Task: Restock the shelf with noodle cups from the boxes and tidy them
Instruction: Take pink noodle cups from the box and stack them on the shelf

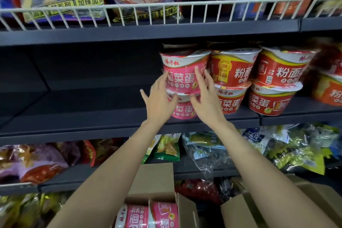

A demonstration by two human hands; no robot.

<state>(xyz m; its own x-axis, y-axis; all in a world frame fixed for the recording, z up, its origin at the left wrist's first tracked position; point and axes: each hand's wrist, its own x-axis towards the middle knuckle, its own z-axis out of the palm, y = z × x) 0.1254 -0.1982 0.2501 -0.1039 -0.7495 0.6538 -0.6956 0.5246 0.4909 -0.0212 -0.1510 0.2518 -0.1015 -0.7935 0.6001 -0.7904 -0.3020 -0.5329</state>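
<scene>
Two pink noodle cups stand stacked on the dark middle shelf point(92, 116): an upper pink cup point(182, 72) on a lower pink cup point(183, 110). My left hand point(159, 100) lies with straight fingers against the left side of the stack. My right hand point(205, 94) presses straight fingers on the stack's right front. Red noodle cups point(231, 72) stand stacked in twos directly to the right. More pink cups point(148, 215) lie in an open cardboard box point(153, 181) at the bottom.
The shelf left of the pink stack is bare and dark. A white wire rail point(148, 13) fronts the upper shelf of noodle bags. Snack bags point(212, 153) fill the lower shelves. A second cardboard box point(259, 209) sits bottom right.
</scene>
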